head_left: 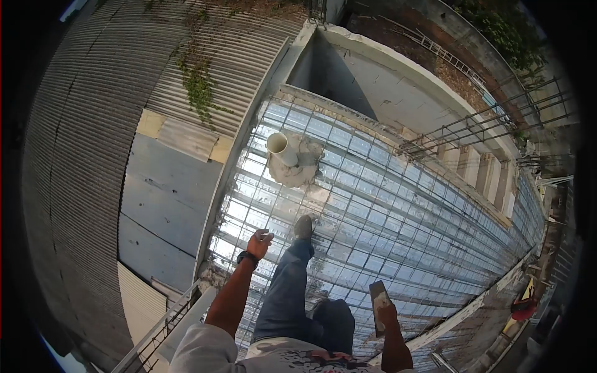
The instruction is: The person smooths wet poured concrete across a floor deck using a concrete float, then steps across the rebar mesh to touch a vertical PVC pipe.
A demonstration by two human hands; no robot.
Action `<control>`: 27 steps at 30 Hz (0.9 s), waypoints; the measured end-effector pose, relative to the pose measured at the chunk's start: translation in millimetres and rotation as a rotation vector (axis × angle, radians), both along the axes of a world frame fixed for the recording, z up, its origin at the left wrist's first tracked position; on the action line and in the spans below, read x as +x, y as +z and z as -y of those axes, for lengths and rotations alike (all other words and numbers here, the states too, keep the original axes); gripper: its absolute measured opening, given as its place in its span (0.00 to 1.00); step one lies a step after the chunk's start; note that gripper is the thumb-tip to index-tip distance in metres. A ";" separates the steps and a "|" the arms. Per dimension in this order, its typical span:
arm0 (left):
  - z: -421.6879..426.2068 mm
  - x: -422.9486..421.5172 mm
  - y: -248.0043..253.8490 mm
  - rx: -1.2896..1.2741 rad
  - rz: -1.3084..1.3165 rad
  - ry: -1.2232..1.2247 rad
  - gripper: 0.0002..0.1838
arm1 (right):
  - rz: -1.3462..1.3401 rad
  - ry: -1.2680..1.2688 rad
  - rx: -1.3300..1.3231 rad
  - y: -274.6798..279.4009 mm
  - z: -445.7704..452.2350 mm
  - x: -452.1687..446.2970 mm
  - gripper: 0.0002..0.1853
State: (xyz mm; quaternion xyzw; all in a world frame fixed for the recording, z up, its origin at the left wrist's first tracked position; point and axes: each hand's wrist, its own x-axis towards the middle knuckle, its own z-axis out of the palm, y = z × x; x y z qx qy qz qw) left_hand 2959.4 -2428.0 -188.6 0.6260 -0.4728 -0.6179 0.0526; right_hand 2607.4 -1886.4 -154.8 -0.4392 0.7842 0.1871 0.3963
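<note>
My left hand (259, 244), with a dark watch on the wrist, hangs above the shiny metal decking left of my forward leg. Its fingers are loosely curled and a little apart, and I see nothing held in them. In my right hand (387, 316) is a flat rectangular plastering trowel (379, 301), its blade smeared with grey mortar. The trowel is over the steel mesh (398, 248), apart from it as far as I can tell. Ahead of my foot, a white pipe (278, 144) stands upright in a patch of mortar (295, 171).
Corrugated roofing (93, 124) lies along the left beyond a low edge. A walled opening (339, 78) is at the far end, with concrete steps (488, 177) to the right. Rebar (479, 124) juts across there. Another person (524, 309) is lower down at the right.
</note>
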 end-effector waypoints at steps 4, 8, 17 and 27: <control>122.9 -67.4 -19.5 -0.350 0.160 -0.158 0.35 | -0.057 -0.237 -0.227 6.8 107.6 -43.6 0.19; 211.1 -140.3 22.1 -0.370 0.203 -0.166 0.52 | 0.010 -0.630 -0.356 43.3 250.0 -71.3 0.23; 260.4 -201.3 -23.3 -0.539 0.419 -0.398 0.67 | 0.135 -0.600 -0.278 -8.4 340.2 -140.2 0.28; 271.6 -226.5 -48.8 -0.485 0.461 -0.161 0.56 | 0.165 -0.407 -0.074 -71.2 379.6 -236.8 0.28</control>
